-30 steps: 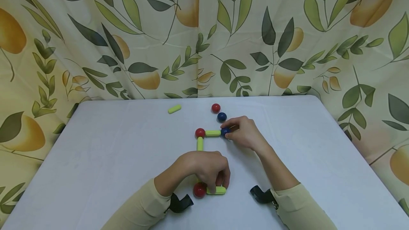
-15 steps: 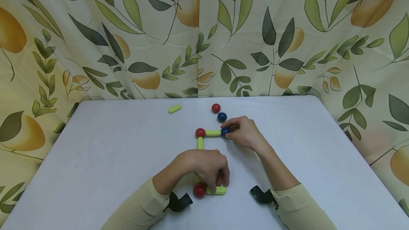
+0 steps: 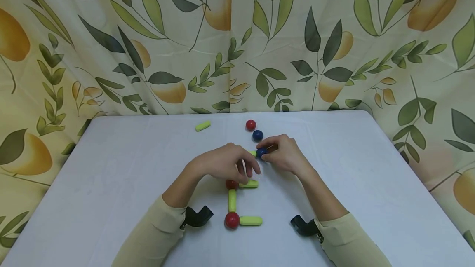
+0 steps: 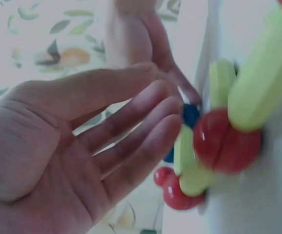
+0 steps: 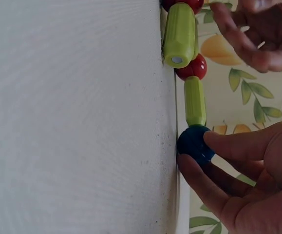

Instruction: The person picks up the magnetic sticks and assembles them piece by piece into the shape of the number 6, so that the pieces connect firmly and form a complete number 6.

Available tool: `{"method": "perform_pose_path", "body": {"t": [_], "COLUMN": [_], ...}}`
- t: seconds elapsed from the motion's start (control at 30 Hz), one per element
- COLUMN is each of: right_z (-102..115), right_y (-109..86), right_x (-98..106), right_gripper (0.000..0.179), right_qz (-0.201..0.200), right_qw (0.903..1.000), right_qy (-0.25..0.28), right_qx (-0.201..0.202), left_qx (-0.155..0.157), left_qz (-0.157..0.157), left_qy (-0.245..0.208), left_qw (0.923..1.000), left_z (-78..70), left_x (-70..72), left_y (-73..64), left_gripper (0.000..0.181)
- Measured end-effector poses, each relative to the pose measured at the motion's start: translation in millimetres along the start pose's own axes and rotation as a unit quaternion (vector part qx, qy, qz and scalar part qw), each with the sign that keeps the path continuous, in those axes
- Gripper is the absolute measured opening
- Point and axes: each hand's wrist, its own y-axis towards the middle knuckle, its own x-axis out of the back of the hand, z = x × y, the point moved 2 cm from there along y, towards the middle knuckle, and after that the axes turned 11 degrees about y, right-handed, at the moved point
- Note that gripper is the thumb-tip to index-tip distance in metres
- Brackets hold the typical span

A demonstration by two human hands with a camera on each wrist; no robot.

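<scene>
Light-green rods and red balls form a joined frame on the white table. Its nearest red ball bears a sideways green rod, and an upright-running rod leads to the middle red ball. From that one a second side rod sticks out. My right hand pinches a blue ball between thumb and finger at the end of the far rod. Over the frame's far half hovers my left hand, fingers loosely bent and holding nothing; it hides the far red ball from the head view.
Beyond the hands lie a loose blue ball, a loose red ball and a single green rod near the table's back edge. A patterned curtain hangs behind the table.
My left hand has left the nearest side rod and moved away from me, over the frame's far half. The right hand stays at the blue ball.
</scene>
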Motion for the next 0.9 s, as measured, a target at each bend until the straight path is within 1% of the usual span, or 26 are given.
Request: {"method": "perform_pose_path", "body": {"t": [0.1,0.17,0.27,0.37,0.47,0.57,0.73,0.9], "right_z": [-0.3,-0.3,-0.4,-0.2,0.1,0.6,1.1,0.3], "right_y": [0.3,0.5,1.1,1.1,0.5,0.2,0.2,0.8], "right_x": [-0.2,-0.3,-0.4,-0.3,-0.2,-0.4,-0.6,-0.2], "right_gripper": [0.026,0.026,0.027,0.027,0.028,0.028,0.028,0.028], "right_qz": [0.001,0.0,0.001,0.002,0.003,0.003,0.003,0.003], "right_qw": [1.0,1.0,1.0,0.9999,0.9999,0.9999,0.9999,0.9999], "right_qy": [-0.001,-0.001,-0.001,-0.001,-0.002,-0.001,0.003,0.002], "right_qx": [-0.002,-0.005,-0.008,-0.01,-0.012,-0.012,-0.013,-0.013], "left_qx": [0.021,0.038,0.066,0.103,0.132,0.144,0.132,0.119], "left_qz": [-0.054,-0.09,-0.14,-0.17,-0.178,-0.171,-0.151,-0.142], "left_qy": [-0.001,-0.002,0.003,0.01,0.019,0.018,0.002,-0.01], "left_qw": [0.9983,0.9952,0.9879,0.98,0.9749,0.9745,0.9797,0.9827], "left_z": [12.7,20.5,31.1,39.7,46.3,51.4,58.5,60.8], "left_x": [7.7,11.3,14.2,14.6,13.7,12.4,11.1,11.2], "left_y": [-0.4,-1.0,-2.0,-3.4,-3.7,-3.0,-1.9,-1.0], "left_gripper": [0.03,0.03,0.03,0.031,0.032,0.035,0.035,0.032]}}
